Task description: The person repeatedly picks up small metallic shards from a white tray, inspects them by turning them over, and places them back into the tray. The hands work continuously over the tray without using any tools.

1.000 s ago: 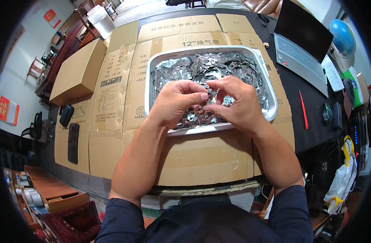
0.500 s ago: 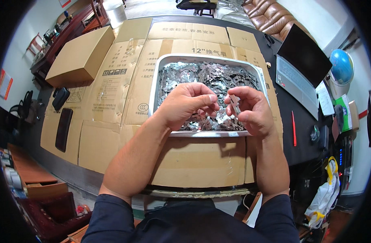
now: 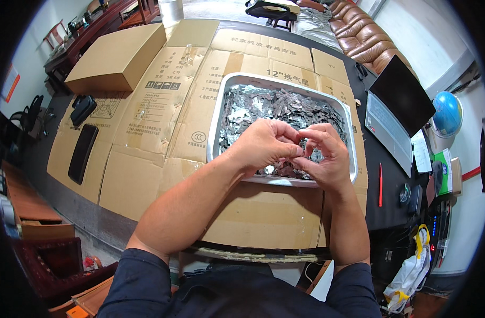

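A white-rimmed metal tray (image 3: 213,130) holds a heap of small, flat, shiny metal pieces (image 3: 285,103). Over its near half my two hands meet, fingertips close together. My left hand (image 3: 266,144) is pinched closed, thumb against the fingers; whatever lies in the pinch is hidden. My right hand (image 3: 327,156) curls its thumb and fingers around a few small metal pieces, which the fingers now mostly cover.
Flattened cardboard (image 3: 253,217) lies under the tray. To the left are a closed carton (image 3: 113,55), a black case (image 3: 83,109) and a dark phone (image 3: 83,153). At the right stand an open laptop (image 3: 388,114), a red pen (image 3: 380,185) and a globe (image 3: 447,114).
My hands have come together, the left moving right toward the metal pieces in my right hand. The pieces showed between the right fingers before. The whole view has shifted slightly.
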The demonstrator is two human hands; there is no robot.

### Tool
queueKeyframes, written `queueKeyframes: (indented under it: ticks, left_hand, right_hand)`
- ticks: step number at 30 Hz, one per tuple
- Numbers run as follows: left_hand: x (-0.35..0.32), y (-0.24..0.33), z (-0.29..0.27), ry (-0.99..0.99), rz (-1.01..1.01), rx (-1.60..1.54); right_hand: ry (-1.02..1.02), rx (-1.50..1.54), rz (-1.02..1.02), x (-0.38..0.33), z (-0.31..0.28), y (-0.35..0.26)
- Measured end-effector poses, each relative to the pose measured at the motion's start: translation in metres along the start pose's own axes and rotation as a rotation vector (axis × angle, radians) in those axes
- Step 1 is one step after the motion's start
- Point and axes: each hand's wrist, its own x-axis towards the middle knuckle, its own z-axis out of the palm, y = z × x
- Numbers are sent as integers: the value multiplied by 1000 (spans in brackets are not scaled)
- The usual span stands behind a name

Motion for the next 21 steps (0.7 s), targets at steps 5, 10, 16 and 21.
queueKeyframes:
  ticks: [5,10,16,21]
  left_hand:
    - [-1,3,1,-17,-8,0]
    - [-2,5,1,-27,-26,-82]
    - [1,4,-10,-17,-81,-295]
    - [2,4,-15,-6,-62,-229]
  right_hand:
    - [62,6,2,2,3,-3]
    - [50,49,16,3,-2,-3]
    - [134,339,220,2,-11,1]
    - [381,444,390,2,-27,9]
